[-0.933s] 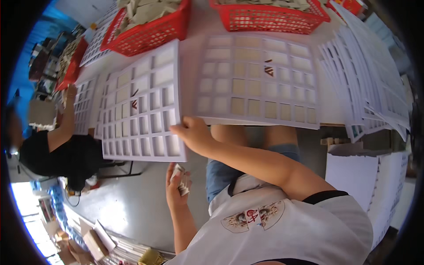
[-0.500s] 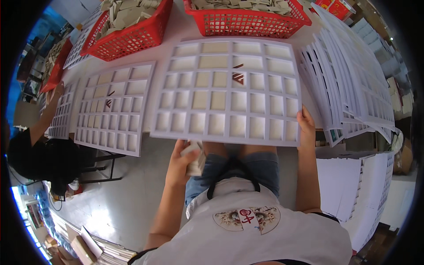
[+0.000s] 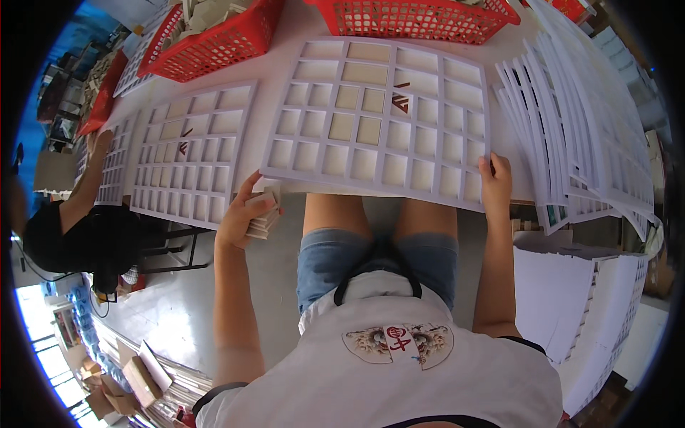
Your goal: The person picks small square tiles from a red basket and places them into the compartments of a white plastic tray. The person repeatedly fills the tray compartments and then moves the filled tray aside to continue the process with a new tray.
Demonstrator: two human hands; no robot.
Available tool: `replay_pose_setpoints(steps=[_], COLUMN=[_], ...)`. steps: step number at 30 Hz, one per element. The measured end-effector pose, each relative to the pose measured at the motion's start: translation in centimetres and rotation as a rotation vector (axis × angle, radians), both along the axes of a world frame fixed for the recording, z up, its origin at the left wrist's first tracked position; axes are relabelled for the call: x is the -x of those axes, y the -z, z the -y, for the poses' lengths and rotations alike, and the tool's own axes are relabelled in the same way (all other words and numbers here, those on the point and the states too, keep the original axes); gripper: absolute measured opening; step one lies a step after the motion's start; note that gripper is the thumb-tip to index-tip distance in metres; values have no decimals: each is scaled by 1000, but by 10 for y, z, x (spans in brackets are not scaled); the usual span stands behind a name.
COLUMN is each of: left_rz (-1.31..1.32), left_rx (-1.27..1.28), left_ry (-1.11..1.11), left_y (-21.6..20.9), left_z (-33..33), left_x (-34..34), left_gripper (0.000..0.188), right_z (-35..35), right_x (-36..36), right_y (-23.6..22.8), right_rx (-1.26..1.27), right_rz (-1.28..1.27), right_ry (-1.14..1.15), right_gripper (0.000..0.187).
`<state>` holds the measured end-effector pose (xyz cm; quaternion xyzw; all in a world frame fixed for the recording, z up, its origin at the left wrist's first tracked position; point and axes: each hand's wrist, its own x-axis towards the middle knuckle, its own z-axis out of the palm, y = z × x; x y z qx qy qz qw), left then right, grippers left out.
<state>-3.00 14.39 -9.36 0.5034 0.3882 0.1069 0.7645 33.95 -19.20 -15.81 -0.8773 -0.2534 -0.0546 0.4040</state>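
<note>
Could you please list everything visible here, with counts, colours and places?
grid sheet: one, white with square cut-outs, on the table in front of the person.
second grid sheet: one, white, to its left.
fanned sheets: many, white, at the right of the table.
baskets: at least two, red, along the far edge.
table: one, pale.
co-worker: one, dark top, far left.
small card stack: one, pale, below the table edge.
left hand: holds the small card stack.
right hand: grip on the grid sheet's near right edge.
</note>
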Motion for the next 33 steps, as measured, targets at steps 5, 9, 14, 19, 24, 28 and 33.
replay_pose_setpoints(steps=[5,9,14,19,24,28,33], left_rz=[-79,-58,246,333,288,131,382], left_rx=[-53,-129,-135,-30,121,507,739], left_ry=[-19,-175,-165,32,3,13,22], left_y=[-8,-25,-28,-26,-20,4,16], left_z=[29,64,93,124,136,134,131], left_x=[21,45,28,-23,-34,-20,-15], left_gripper=[83,81,89,96,85,57,53], right_z=[9,12,-50,-99,-114,-145,-169], right_x=[10,23,97,172,167,148,157], right_y=[-20,-31,-96,-106,-94,-72,-54], right_rx=[52,59,-104,-117,-337,-392,-144], right_rz=[-143,-25,-89,-526,-501,-714,-344], right_ry=[-20,34,-111,-814,-699,-542,-620], right_gripper=[31,31,26,18,16,11,7])
